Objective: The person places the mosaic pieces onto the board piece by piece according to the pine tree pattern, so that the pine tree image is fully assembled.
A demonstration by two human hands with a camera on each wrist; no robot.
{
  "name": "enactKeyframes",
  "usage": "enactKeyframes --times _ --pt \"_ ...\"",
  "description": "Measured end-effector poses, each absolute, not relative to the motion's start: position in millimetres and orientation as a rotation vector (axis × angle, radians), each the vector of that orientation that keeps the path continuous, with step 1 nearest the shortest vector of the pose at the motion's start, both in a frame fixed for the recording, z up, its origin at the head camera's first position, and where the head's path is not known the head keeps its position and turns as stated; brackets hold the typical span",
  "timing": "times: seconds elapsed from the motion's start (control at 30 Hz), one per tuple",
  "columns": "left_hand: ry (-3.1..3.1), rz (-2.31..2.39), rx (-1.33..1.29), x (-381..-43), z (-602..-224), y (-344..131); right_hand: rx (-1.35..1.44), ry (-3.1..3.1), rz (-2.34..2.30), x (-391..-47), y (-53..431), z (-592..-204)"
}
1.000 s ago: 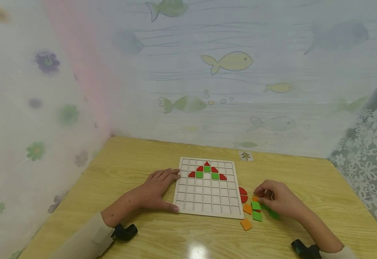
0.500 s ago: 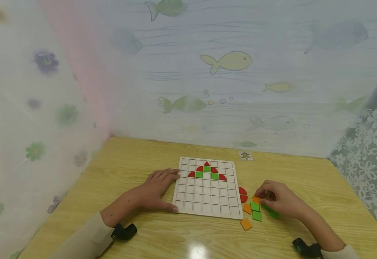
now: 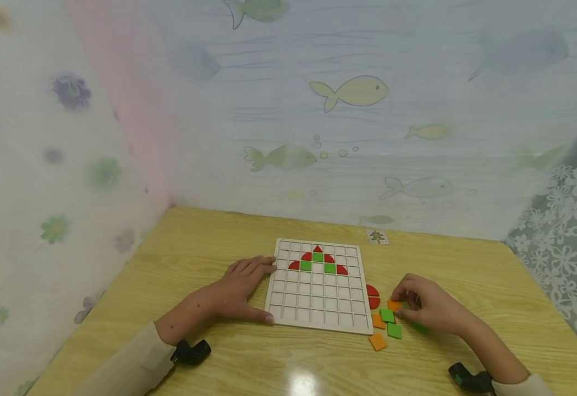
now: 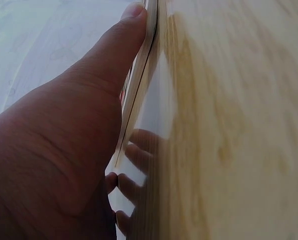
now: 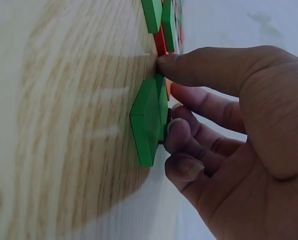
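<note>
A pale wooden grid board (image 3: 288, 302) lies mid-table, with red and green pieces set in its upper rows in a peaked shape. My left hand (image 3: 241, 291) is spread along the board's left side, thumb at the near corner and fingertips at the edge. To the right of the board, my right hand (image 3: 429, 305) has thumb and index finger at an orange tile (image 3: 394, 304) in a small pile, pinching it. Green tiles (image 3: 387, 315) overlap beside it. In the right wrist view a green tile (image 5: 146, 120) leans near the curled fingers. The palm partly hides other green tiles.
Two red rounded pieces (image 3: 373, 297) sit against the board's right edge. A loose orange tile (image 3: 378, 342) lies nearest the front. A small patterned card (image 3: 377, 237) lies by the back edge, before the fish-printed wall covering (image 3: 278, 187).
My right thumb and index finger have shifted slightly among the tiles. A green tile has slid a little left, and more of the orange tile shows. The left hand stays put.
</note>
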State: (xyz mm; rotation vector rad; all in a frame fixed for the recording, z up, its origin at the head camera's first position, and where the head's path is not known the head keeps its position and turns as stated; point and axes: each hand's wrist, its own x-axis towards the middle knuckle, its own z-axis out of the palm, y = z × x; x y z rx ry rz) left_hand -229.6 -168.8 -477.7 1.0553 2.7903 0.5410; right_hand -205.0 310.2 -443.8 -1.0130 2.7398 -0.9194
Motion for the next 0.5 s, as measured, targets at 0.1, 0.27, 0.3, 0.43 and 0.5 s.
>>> enactKeyframes --times 0.1,0.27,0.3,0.43,0.5 --pt "2.791 0.547 1.056 -229.0 -476.7 -168.5 -1.015 2.734 -0.939 -205.4 309.8 -443.8" --pt "2.789 0.55 1.055 -229.2 -476.9 -168.1 -0.917 2.692 -0.993 -206.2 311.5 -443.4" --pt "2.787 0.551 1.055 -229.3 -476.9 -168.1 -0.892 2.678 -1.003 -206.4 311.9 -443.3" --pt "2.786 0.556 1.054 -229.7 -477.4 -167.8 -0.836 2.618 -1.074 -207.6 311.7 -442.8" --pt "2.786 0.555 1.047 -229.1 -477.0 -168.2 -0.845 2.611 -1.101 -208.6 310.6 -442.2"
